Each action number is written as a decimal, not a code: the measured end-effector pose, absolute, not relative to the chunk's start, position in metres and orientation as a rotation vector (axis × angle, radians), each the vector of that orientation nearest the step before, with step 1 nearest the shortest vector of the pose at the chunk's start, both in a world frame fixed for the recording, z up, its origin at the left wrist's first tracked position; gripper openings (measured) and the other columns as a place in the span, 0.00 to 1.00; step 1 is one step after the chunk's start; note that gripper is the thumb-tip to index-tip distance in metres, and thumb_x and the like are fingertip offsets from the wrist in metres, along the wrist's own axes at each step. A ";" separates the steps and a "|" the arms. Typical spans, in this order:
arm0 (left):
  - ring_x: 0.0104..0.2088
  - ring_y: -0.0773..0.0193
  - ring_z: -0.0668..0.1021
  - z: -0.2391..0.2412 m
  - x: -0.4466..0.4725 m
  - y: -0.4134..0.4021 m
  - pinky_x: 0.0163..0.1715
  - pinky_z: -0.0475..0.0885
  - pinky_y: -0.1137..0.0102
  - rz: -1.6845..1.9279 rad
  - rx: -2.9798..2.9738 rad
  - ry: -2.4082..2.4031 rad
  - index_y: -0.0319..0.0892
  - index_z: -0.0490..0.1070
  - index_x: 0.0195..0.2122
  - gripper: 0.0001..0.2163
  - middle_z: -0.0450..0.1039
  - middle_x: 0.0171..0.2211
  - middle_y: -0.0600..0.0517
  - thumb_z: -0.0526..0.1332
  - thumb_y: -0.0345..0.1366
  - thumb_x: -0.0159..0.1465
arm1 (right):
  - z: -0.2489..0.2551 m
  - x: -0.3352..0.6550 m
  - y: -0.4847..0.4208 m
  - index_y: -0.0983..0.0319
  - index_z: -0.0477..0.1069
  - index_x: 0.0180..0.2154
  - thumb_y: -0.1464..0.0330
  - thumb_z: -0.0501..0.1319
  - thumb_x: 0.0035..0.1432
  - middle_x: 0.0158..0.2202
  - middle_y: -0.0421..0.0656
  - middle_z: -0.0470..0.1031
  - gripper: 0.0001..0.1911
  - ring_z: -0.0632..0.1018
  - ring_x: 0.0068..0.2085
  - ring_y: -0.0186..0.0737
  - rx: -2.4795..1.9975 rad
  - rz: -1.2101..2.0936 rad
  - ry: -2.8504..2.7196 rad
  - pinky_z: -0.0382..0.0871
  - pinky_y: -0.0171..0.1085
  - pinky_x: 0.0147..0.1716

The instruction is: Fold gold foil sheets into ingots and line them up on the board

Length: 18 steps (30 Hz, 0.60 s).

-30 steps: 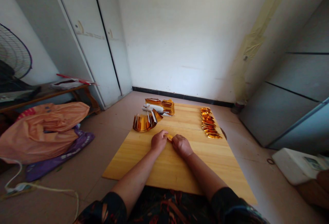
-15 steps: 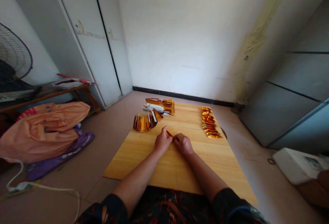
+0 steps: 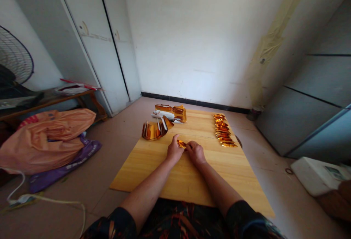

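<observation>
Between my hands, over the middle of the wooden board (image 3: 192,184), is a small piece of gold foil paper (image 3: 181,144). My left hand (image 3: 174,150) closes round its left side, thumb up. My right hand (image 3: 195,152) pinches its right end, with the fingertips curled and partly hidden. Beyond my left hand lies a fanned, curved stack of gold foil sheets (image 3: 153,131) with pale undersides. Off to the right, a row of folded gold foil pieces (image 3: 223,131) runs along the board's right edge.
At the board's far left edge are more gold foil sheets (image 3: 180,113) beside a white roll (image 3: 163,114). A peach-coloured bag (image 3: 49,133) and a purple bag (image 3: 60,169) lie on the floor at left, near a white cable (image 3: 60,201). A white box (image 3: 318,177) stands at right.
The gold foil paper between my hands has turned or opened so that more of its shiny face shows. Both hands stay almost in place; the stacks have not moved.
</observation>
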<state>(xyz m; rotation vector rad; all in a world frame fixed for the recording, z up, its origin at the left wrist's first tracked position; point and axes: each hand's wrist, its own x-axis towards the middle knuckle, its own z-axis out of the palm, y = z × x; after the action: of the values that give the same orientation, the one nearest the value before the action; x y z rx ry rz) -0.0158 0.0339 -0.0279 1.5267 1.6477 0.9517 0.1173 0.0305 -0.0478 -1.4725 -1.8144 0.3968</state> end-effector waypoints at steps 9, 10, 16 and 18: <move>0.27 0.70 0.74 -0.027 -0.016 0.035 0.29 0.67 0.77 0.940 1.525 1.636 0.46 0.56 0.59 0.33 0.72 0.27 0.58 0.63 0.27 0.51 | -0.048 0.119 0.032 0.60 0.70 0.26 0.70 0.53 0.58 0.26 0.41 0.73 0.11 0.72 0.29 0.34 -1.451 0.405 -1.815 0.62 0.30 0.30; 0.25 0.70 0.74 -0.027 -0.017 0.035 0.28 0.67 0.77 0.932 1.521 1.631 0.45 0.57 0.58 0.33 0.71 0.26 0.58 0.63 0.27 0.51 | -0.048 0.119 0.031 0.60 0.70 0.26 0.70 0.53 0.58 0.26 0.41 0.73 0.11 0.72 0.29 0.34 -1.437 0.404 -1.818 0.62 0.30 0.31; 0.17 0.73 0.69 -0.023 -0.019 0.035 0.19 0.64 0.80 0.904 1.395 1.514 0.40 0.61 0.54 0.25 0.67 0.19 0.60 0.58 0.26 0.54 | -0.047 0.122 0.030 0.61 0.71 0.28 0.70 0.54 0.57 0.27 0.41 0.73 0.09 0.72 0.30 0.35 -1.373 0.373 -1.845 0.63 0.31 0.31; 0.17 0.73 0.69 -0.020 -0.020 0.034 0.18 0.63 0.80 0.899 1.360 1.495 0.39 0.64 0.51 0.21 0.66 0.18 0.60 0.57 0.27 0.55 | -0.046 0.125 0.029 0.61 0.72 0.29 0.69 0.54 0.57 0.28 0.42 0.73 0.09 0.73 0.31 0.35 -1.358 0.374 -1.841 0.64 0.32 0.32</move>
<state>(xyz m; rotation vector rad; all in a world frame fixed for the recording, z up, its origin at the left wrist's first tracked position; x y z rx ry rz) -0.0201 0.0339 -0.0204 1.3596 1.4950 0.8995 0.1247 0.0291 -0.0461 -1.3577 -1.8411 0.3744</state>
